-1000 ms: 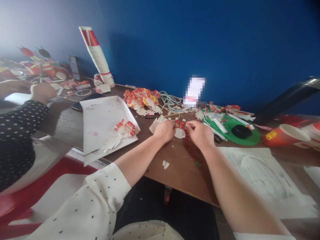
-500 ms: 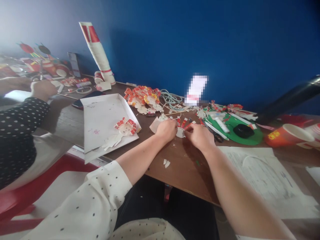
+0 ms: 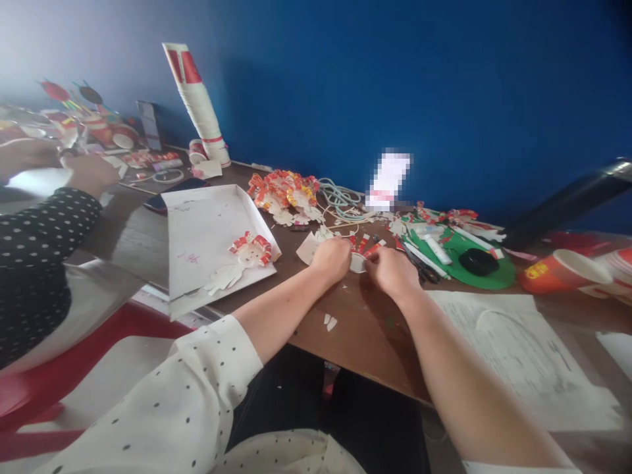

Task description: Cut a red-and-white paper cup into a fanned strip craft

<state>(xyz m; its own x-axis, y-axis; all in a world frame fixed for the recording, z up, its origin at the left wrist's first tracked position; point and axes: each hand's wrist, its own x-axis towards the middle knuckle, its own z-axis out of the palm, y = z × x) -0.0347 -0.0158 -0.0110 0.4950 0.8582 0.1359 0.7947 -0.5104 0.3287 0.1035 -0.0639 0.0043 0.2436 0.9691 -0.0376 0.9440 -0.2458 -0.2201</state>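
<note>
Right hand (image 3: pixel 392 271) apparently pinching white disc (image 3: pixel 357 264) at three-o'clock rim; left hand (image 3: pixel 332 259) resting at nine, fingertips hidden, hold unclear. Red strips (image 3: pixel 364 243) fanning twelve-to-two. Probably papery: light, creasing easily; rim suiting pinch.

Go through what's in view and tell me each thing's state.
Paper cutout, red strips fanned out.
Left hand, curled, fingertips hidden.
Right hand, apparently pinching the cutout's edge.
White tray, open.
Paper figure, lying in tray.
Cord, loosely coiled.
Orange cup, uncovered.
Sheets, flat.
</note>
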